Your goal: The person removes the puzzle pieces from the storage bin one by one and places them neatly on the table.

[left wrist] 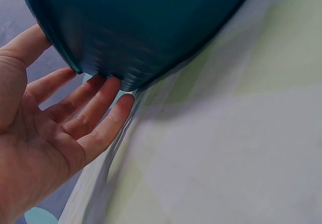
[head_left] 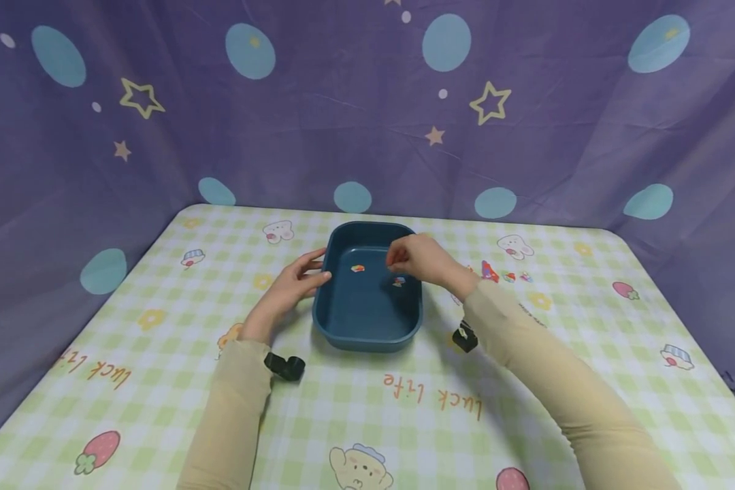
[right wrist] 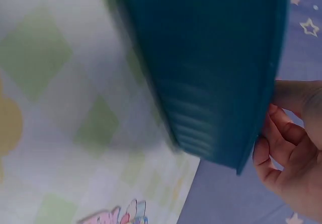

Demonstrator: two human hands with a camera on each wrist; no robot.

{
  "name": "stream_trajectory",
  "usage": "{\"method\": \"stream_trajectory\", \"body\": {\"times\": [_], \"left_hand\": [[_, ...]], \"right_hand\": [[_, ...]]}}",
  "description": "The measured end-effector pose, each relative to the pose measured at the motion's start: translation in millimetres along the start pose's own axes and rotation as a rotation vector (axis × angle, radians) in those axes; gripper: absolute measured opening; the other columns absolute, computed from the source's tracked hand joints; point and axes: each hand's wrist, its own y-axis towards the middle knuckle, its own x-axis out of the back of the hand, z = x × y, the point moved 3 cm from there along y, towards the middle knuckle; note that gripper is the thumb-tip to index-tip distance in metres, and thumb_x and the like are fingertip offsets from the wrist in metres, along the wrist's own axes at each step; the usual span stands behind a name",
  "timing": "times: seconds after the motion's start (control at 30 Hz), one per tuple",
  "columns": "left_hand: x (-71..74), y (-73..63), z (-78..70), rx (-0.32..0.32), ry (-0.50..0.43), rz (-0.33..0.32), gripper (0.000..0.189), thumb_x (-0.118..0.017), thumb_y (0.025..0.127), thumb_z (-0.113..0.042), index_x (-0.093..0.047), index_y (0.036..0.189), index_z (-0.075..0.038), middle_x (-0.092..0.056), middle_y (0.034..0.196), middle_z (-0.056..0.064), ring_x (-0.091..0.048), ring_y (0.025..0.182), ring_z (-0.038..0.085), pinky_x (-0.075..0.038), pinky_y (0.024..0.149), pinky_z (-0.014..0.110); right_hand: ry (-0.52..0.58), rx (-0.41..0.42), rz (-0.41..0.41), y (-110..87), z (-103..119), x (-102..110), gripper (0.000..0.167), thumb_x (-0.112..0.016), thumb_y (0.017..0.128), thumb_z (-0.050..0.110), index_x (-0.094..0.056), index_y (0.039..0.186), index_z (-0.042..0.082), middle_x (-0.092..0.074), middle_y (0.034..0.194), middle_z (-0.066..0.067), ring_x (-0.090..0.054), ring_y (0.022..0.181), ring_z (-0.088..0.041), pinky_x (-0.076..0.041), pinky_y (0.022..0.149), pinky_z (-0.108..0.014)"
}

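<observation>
A deep blue-green rectangular box (head_left: 367,320) with rounded corners stands open-topped on the table. My left hand (head_left: 294,282) holds its left wall, thumb over the rim and fingers against the outside; the left wrist view shows those fingers spread along the wall. Over the box's right side is my right hand (head_left: 425,260), fingers bent downward with the tips close together. Below them appears a small colourful piece (head_left: 399,281); another small red-and-yellow piece (head_left: 358,269) lies on the box floor. In the right wrist view the box wall hides the fingertips, so I cannot tell whether they hold anything.
Right of the box, several small colourful pieces lie on the checked tablecloth, among them a larger red-and-purple one (head_left: 488,272) and a small red one (head_left: 510,277). A purple curtain (head_left: 367,122) with stars hangs behind the table's far edge.
</observation>
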Motion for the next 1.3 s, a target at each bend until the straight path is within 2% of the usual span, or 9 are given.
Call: {"method": "stream_trajectory", "body": {"times": [0.27, 0.5, 0.67, 0.97, 1.2, 1.23, 1.3], "left_hand": [[-1.5, 0.3, -1.4, 0.006, 0.012, -0.003, 0.061, -0.058, 0.090, -0.026, -0.029, 0.144, -0.020, -0.035, 0.139, 0.016, -0.040, 0.124, 0.032, -0.039, 0.098, 0.047], [-2.8, 0.4, -0.6, 0.005, -0.002, 0.008, 0.059, -0.055, 0.091, -0.021, -0.028, 0.144, -0.020, -0.034, 0.139, 0.016, -0.039, 0.124, 0.032, -0.039, 0.098, 0.046], [-0.7, 2.7, 2.8, -0.005, -0.012, 0.007, 0.060, -0.056, 0.091, -0.021, -0.028, 0.144, -0.021, -0.033, 0.140, 0.016, -0.040, 0.124, 0.032, -0.039, 0.098, 0.047], [5.2, 16.6, 24.0, -0.018, 0.012, -0.015, 0.058, -0.057, 0.090, -0.027, -0.031, 0.142, -0.028, -0.036, 0.139, 0.012, -0.041, 0.123, 0.029, -0.040, 0.097, 0.046], [5.0, 16.3, 25.1, -0.027, 0.031, -0.022, 0.059, -0.058, 0.089, -0.029, -0.031, 0.142, -0.030, -0.037, 0.138, 0.010, -0.042, 0.122, 0.028, -0.041, 0.096, 0.045], [5.0, 16.0, 24.8, -0.026, 0.032, -0.024, 0.058, -0.058, 0.089, -0.029, -0.032, 0.141, -0.031, -0.037, 0.138, 0.010, -0.042, 0.122, 0.027, -0.041, 0.096, 0.045], [5.0, 15.4, 24.3, -0.026, 0.033, -0.023, 0.058, -0.057, 0.090, -0.028, -0.031, 0.141, -0.030, -0.036, 0.138, 0.010, -0.042, 0.123, 0.028, -0.040, 0.096, 0.045]], "right_hand": [[0.053, -0.071, -0.073, -17.0, -18, 18, 0.005, -0.068, 0.082, 0.014, -0.069, 0.086, 0.012, -0.068, 0.082, 0.000, -0.062, 0.074, -0.014, -0.049, 0.069, -0.031], [0.070, -0.135, -0.137, -35.5, -38, 29, 0.004, -0.067, 0.082, 0.013, -0.069, 0.085, 0.012, -0.069, 0.083, -0.002, -0.064, 0.077, -0.016, -0.050, 0.072, -0.034], [0.089, -0.202, -0.142, -51.3, -54, 29, 0.004, -0.066, 0.083, 0.011, -0.069, 0.085, 0.011, -0.069, 0.083, -0.004, -0.064, 0.074, -0.017, -0.050, 0.069, -0.034], [0.079, -0.287, -0.151, -76.4, -85, 26, 0.006, -0.064, 0.082, 0.010, -0.070, 0.085, 0.009, -0.069, 0.083, -0.005, -0.063, 0.076, -0.020, -0.047, 0.072, -0.036], [0.058, -0.302, -0.146, -95.6, -106, 24, 0.003, -0.066, 0.081, 0.007, -0.069, 0.082, 0.006, -0.068, 0.081, -0.007, -0.061, 0.076, -0.022, -0.046, 0.074, -0.039], [0.057, -0.305, -0.143, -98.1, -109, 23, 0.003, -0.066, 0.080, 0.006, -0.068, 0.082, 0.006, -0.068, 0.080, -0.007, -0.061, 0.075, -0.021, -0.045, 0.080, -0.041], [0.049, -0.315, -0.136, -102.7, -113, 23, 0.002, -0.066, 0.080, 0.006, -0.067, 0.081, 0.005, -0.068, 0.079, -0.007, -0.061, 0.073, -0.021, -0.045, 0.080, -0.042]]}}
